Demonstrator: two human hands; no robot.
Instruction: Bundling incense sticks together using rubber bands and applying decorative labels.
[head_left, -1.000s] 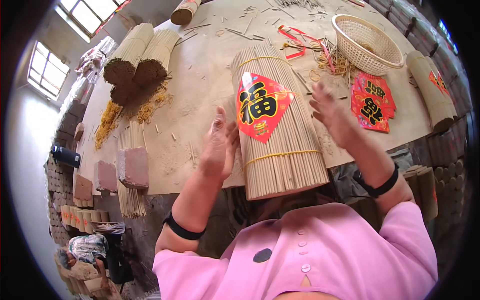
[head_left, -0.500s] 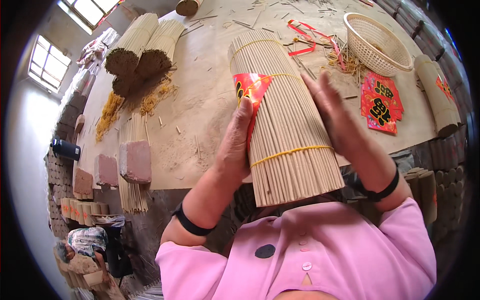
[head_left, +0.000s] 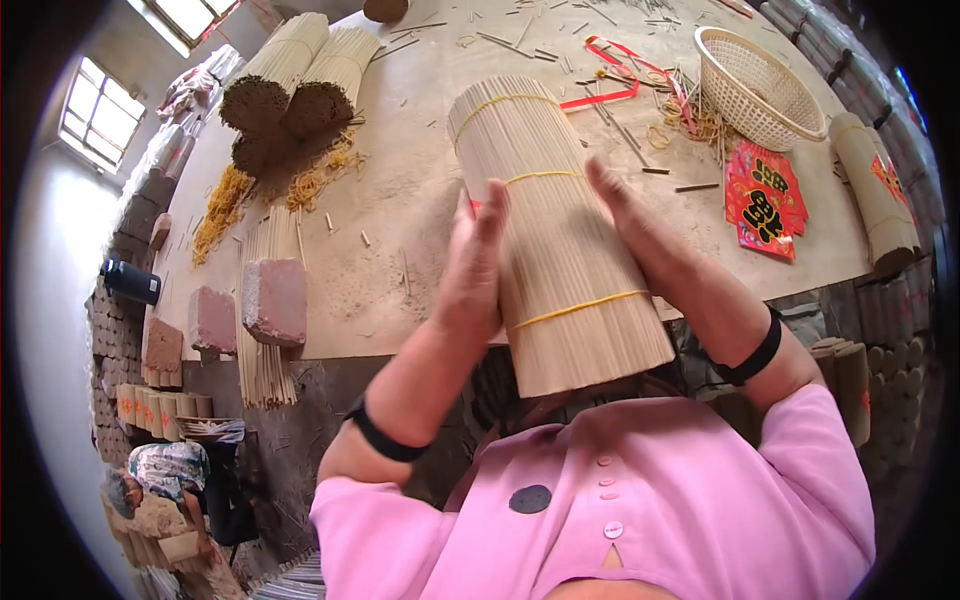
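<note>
On the dusty desk (head_left: pixel 400 280), flat left hand (head_left: pixel 475 265) and right hand (head_left: pixel 640 235) press the banded stick bundle (head_left: pixel 560 240) between open fingers; even pressure from both sides should keep it tidy.

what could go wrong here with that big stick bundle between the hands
The large round bundle of thin tan sticks is pressed only between the flat left hand and right hand, so it might slip or roll. Its near end juts past the edge of the dusty wooden table, so it could tip off. Only thin yellow rubber bands bind it; if one snaps, the sticks may splay out.
</note>
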